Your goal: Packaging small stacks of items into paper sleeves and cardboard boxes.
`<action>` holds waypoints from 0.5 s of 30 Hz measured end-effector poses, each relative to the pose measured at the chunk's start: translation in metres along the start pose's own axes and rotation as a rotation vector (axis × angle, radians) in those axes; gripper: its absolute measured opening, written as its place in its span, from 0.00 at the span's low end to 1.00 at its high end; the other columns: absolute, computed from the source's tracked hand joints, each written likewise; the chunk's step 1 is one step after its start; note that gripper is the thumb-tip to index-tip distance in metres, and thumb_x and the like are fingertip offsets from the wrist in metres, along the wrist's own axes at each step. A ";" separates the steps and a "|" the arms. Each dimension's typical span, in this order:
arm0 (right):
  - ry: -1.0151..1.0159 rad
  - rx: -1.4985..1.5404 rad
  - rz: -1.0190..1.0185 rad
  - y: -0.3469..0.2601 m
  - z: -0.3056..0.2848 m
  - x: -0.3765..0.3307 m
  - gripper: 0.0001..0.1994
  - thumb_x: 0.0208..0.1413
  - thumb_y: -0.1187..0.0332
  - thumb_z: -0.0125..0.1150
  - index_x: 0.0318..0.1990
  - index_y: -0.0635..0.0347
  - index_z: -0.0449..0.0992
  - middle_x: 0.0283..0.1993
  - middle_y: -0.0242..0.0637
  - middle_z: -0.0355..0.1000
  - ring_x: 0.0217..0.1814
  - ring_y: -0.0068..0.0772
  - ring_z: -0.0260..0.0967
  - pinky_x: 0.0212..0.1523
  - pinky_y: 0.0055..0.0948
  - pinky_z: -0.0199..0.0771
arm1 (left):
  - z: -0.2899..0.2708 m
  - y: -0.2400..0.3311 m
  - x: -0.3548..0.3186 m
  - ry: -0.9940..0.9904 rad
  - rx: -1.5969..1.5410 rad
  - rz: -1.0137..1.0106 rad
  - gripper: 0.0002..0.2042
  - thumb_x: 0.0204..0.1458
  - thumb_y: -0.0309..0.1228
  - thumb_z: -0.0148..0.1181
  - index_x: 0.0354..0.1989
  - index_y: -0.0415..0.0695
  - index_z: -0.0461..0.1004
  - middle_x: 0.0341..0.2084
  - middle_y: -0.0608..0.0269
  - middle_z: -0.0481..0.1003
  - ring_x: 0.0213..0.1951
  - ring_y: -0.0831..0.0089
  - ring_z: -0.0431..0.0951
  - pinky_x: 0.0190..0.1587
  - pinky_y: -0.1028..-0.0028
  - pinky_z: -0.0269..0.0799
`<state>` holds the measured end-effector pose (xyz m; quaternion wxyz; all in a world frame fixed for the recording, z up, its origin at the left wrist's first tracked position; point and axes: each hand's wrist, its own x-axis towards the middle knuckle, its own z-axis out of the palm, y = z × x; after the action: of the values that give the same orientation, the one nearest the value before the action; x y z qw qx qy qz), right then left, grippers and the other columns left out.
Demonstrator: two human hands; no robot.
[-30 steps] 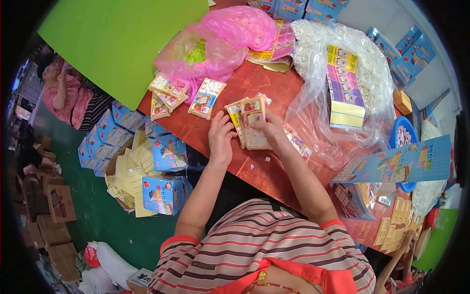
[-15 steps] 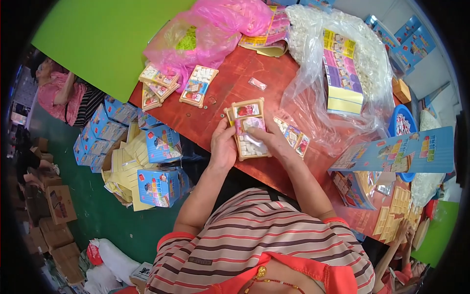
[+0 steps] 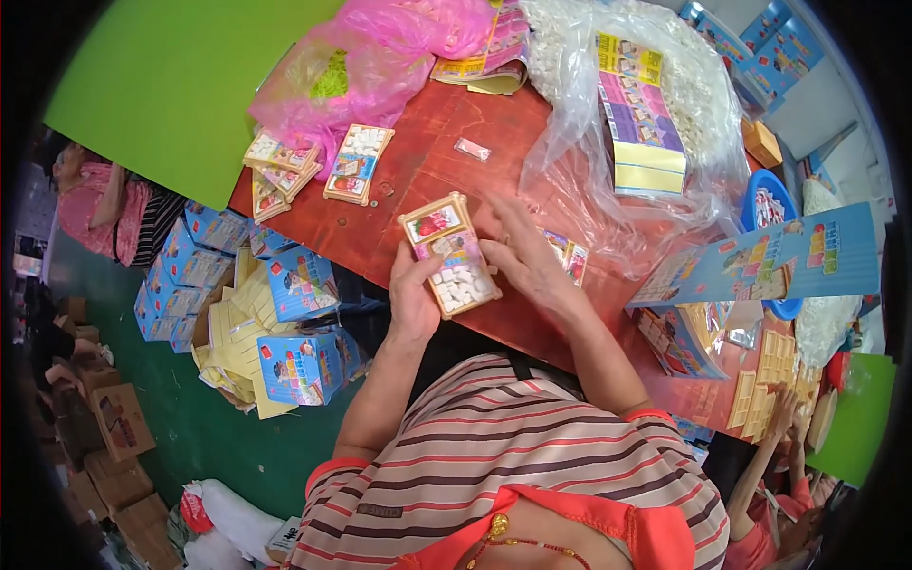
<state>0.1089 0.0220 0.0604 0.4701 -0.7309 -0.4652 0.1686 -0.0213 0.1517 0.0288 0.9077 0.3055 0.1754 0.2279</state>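
My left hand point(image 3: 415, 304) grips a small pale-yellow tray point(image 3: 465, 285) above the table's near edge. White chunky pieces fill its lower part, a pink printed band crosses the middle, and a card with red strawberries shows at the top. Beside the tray's right side, my right hand point(image 3: 528, 261) is open with its fingers spread, holding nothing. Partly behind that hand, another filled tray point(image 3: 568, 255) with a strawberry picture lies on the red table point(image 3: 418, 190).
Stacked filled trays point(image 3: 285, 166) and a single one point(image 3: 359, 161) lie at left, by a pink plastic bag point(image 3: 380, 66). A clear bag of white pieces point(image 3: 703, 114) carries printed sheets point(image 3: 641, 114). Right stand a blue basket point(image 3: 760, 185) and an upright blue card point(image 3: 760, 252). Another person's hands point(image 3: 787, 413) work at lower right.
My right hand has come off the tray and opened to its right. The left hand keeps the tray, now slightly tilted. The whole view has shifted a little.
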 end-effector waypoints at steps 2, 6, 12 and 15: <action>0.057 -0.179 0.042 0.003 -0.018 -0.015 0.33 0.51 0.62 0.61 0.62 0.69 0.57 0.65 0.56 0.53 0.67 0.52 0.53 0.63 0.41 0.56 | -0.006 0.003 -0.003 0.028 -0.040 0.015 0.22 0.50 0.18 0.49 0.56 0.37 0.60 0.49 0.51 0.70 0.51 0.62 0.73 0.56 0.63 0.68; -0.022 -0.800 0.150 0.020 -0.034 -0.043 0.40 0.46 0.54 0.65 0.64 0.61 0.56 0.65 0.51 0.57 0.67 0.53 0.53 0.62 0.50 0.54 | -0.006 0.002 -0.005 0.026 -0.059 0.005 0.23 0.49 0.17 0.48 0.57 0.38 0.60 0.51 0.51 0.70 0.53 0.60 0.73 0.58 0.62 0.67; -0.004 -0.696 0.324 0.012 -0.029 -0.049 0.37 0.44 0.54 0.66 0.61 0.62 0.61 0.57 0.51 0.64 0.60 0.53 0.60 0.59 0.51 0.58 | -0.008 -0.008 -0.012 0.004 -0.088 -0.079 0.27 0.48 0.17 0.46 0.61 0.36 0.57 0.54 0.50 0.68 0.56 0.58 0.71 0.60 0.59 0.65; 0.047 -0.499 0.340 0.014 -0.031 -0.052 0.32 0.44 0.59 0.66 0.57 0.64 0.66 0.50 0.52 0.67 0.55 0.49 0.65 0.55 0.45 0.63 | -0.006 -0.010 -0.016 0.024 -0.070 -0.085 0.26 0.49 0.17 0.46 0.60 0.36 0.58 0.53 0.50 0.68 0.55 0.59 0.71 0.60 0.59 0.66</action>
<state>0.1110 -0.0395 0.0537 0.2518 -0.8949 -0.3522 0.1083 -0.0346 0.1390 0.0209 0.9246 0.2630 0.1910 0.1987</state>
